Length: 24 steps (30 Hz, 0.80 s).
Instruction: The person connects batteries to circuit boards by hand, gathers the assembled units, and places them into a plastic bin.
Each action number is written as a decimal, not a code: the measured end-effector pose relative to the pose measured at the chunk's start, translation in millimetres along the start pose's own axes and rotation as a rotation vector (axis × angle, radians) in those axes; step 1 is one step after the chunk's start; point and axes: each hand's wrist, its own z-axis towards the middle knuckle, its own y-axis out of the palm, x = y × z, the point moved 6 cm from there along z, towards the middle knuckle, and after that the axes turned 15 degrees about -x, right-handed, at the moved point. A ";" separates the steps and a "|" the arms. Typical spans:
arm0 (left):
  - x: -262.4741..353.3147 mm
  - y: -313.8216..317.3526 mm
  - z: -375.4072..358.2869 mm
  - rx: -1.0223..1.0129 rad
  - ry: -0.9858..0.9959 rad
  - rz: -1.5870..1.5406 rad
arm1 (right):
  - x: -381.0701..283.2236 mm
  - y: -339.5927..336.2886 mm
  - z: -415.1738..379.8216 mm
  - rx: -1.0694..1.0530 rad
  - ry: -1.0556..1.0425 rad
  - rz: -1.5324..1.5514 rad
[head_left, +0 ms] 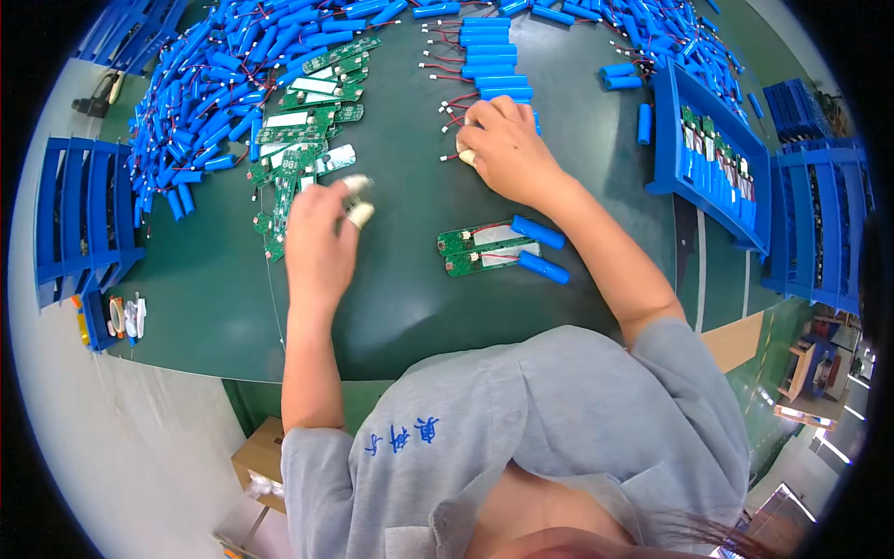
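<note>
**Green bench, battery and board work**

Green mat (410, 307) covered the bench. Left hand (321, 238) hovered beside the pile of green circuit boards (303, 140), fingers loosely curled; whether it held anything could not be told. Right hand (503, 149) pressed on the row of blue batteries (494, 65), fingers bent. Two wired boards (486, 250) lay between the hands, nearer the body.

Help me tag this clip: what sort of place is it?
Probably an electronics assembly line: heaps of blue battery cells, a row of green circuit boards and blue parts trays on a green workbench.
</note>
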 end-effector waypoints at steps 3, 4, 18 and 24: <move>5.9 -16.9 17.0 0.184 0.011 -0.513 | -1.8 -0.6 -7.0 0.036 -0.070 0.025; -0.4 -5.0 21.8 0.201 0.004 -0.791 | 1.6 -6.0 -10.9 0.053 -0.043 0.119; 37.7 81.2 26.3 -0.151 0.164 -0.111 | 21.2 -23.4 -44.3 -0.231 0.137 0.553; 34.5 94.6 43.2 -0.230 0.133 -0.420 | -0.2 -18.5 -40.3 -0.272 0.065 0.590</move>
